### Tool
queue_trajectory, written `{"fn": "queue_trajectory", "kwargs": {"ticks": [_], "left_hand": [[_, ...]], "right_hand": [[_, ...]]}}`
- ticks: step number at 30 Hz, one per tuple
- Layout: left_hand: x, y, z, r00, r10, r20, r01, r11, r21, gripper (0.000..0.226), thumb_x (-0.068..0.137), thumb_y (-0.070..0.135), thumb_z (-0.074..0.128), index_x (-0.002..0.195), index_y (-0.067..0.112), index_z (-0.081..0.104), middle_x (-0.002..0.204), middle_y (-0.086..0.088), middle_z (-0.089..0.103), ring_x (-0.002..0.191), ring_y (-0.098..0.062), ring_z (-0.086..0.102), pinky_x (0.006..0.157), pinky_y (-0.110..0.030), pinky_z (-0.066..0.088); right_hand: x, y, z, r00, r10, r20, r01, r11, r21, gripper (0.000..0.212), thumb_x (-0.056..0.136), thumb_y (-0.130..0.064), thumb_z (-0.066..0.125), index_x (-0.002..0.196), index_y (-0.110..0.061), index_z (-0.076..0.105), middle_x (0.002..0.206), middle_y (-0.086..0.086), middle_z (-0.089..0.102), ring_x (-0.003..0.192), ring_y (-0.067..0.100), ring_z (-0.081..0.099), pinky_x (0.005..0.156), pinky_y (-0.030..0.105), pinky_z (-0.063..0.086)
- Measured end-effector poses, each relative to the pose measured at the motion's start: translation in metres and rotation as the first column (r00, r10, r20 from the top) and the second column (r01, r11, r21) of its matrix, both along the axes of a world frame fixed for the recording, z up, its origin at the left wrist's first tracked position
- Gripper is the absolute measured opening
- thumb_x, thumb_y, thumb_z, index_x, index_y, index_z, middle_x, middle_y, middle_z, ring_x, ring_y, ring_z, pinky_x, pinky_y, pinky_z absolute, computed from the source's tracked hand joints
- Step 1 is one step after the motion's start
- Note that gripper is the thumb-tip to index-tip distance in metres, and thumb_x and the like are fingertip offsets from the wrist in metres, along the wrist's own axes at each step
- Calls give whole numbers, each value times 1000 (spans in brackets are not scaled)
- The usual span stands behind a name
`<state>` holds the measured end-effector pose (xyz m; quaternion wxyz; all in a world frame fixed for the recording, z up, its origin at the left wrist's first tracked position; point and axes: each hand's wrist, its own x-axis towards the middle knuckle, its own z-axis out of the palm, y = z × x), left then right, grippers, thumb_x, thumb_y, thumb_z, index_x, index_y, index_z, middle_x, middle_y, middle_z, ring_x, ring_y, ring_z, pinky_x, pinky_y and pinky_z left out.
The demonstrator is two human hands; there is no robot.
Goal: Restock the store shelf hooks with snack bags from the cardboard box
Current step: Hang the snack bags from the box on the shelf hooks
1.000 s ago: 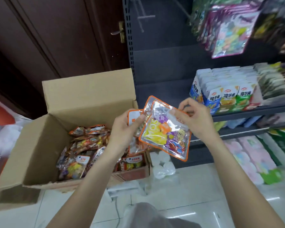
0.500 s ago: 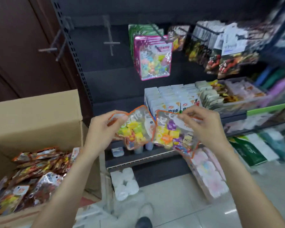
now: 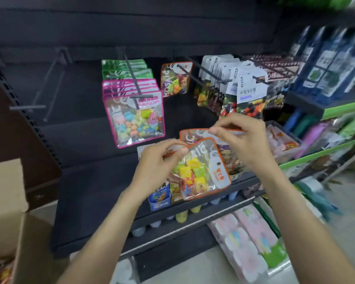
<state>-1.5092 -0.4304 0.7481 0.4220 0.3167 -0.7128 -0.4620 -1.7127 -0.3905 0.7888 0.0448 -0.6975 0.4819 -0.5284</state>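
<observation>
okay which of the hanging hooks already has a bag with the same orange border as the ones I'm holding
The hook just right of the pink-edged bags: one orange-edged bag hangs there. The other stocked hooks carry pink, green or white-topped packs.

hands (image 3: 155, 163): 2 | orange-edged snack bags (image 3: 201, 171) held: 2 | same kind hung on hook (image 3: 175, 78): 1 | cardboard box (image 3: 6, 201): 1

Light is soft and even, probably from overhead, and leaves the dark shelf back panel (image 3: 86, 140) dim and flat. The middle is fairly sharp: print on the pink-edged bags (image 3: 134, 117) nearly reads. Glare spots sit on the clear front of the orange-edged snack bag (image 3: 201, 171). Toward the right edge the blue packs (image 3: 332, 62) smear with motion blur. The cardboard box (image 3: 4, 201) at lower left is soft. Wide-angle bending bows the shelf lines near the borders.
</observation>
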Motion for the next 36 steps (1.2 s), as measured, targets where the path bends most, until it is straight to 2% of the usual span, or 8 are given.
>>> {"fn": "queue_trajectory", "kwargs": {"ticks": [5, 9, 13, 17, 19, 23, 26, 36], "left_hand": [[-32, -11, 11, 971, 224, -81, -228, 972, -51, 17, 92, 24, 63, 83, 38, 67, 83, 24, 67, 82, -16, 69, 65, -58, 55], [-47, -21, 15, 955, 281, -92, -289, 954, -85, 13, 90, 26, 63, 86, 39, 66, 83, 25, 67, 86, -11, 68, 68, -53, 56], [-59, -24, 20, 939, 324, -117, -343, 913, -220, 15, 90, 24, 63, 92, 38, 64, 86, 31, 67, 87, 5, 64, 76, -17, 50], [-68, -30, 22, 923, 365, -118, -383, 894, -234, 15, 90, 25, 63, 95, 39, 63, 88, 30, 67, 90, 2, 65, 72, -31, 55], [-71, -34, 20, 912, 397, -98, -408, 869, -281, 17, 91, 22, 64, 96, 38, 64, 87, 27, 66, 88, 8, 63, 77, -20, 51], [-73, -37, 19, 902, 429, -50, -425, 859, -285, 10, 91, 17, 64, 96, 26, 67, 89, 23, 65, 84, 12, 60, 75, -5, 41], [-73, -35, 19, 900, 433, -52, -431, 865, -259, 14, 91, 18, 63, 93, 31, 65, 90, 24, 65, 85, 12, 60, 76, -6, 42], [-70, -31, 24, 891, 452, -50, -447, 851, -276, 17, 91, 20, 64, 92, 38, 63, 80, 36, 65, 81, 12, 61, 72, -6, 44]], "right_hand": [[-41, -18, -15, 930, 14, 367, -77, 985, 157, 38, 80, -19, 77, 107, -32, 54, 79, -8, 69, 80, 9, 66, 76, 21, 48], [-52, -35, -21, 891, 30, 454, -77, 993, 87, 35, 88, -9, 68, 103, -30, 46, 81, -6, 68, 74, 16, 67, 71, 30, 51], [-51, -51, -10, 927, 23, 375, 16, 995, -101, 29, 94, -10, 60, 104, -36, 49, 79, -8, 56, 69, 8, 57, 66, 20, 43], [-53, -65, 0, 928, 17, 371, 38, 989, -141, 25, 95, -8, 57, 104, -28, 46, 77, -12, 60, 66, 11, 58, 61, 28, 45], [-57, -76, -1, 960, -22, 280, 66, 987, -149, 18, 95, -9, 55, 98, -26, 55, 84, -11, 62, 72, 15, 59, 63, 34, 46], [-59, -86, -9, 977, -59, 203, 86, 988, -127, 21, 94, -4, 53, 97, -15, 70, 93, -6, 67, 91, 10, 63, 83, 27, 48], [-57, -84, -11, 979, -71, 193, 97, 988, -123, 21, 94, -1, 53, 98, -9, 72, 95, -4, 67, 92, 8, 62, 80, 16, 44], [-53, -82, -10, 979, -81, 189, 105, 987, -121, 25, 98, -8, 51, 114, -12, 70, 91, 2, 64, 84, 7, 57, 75, 11, 41]]}}
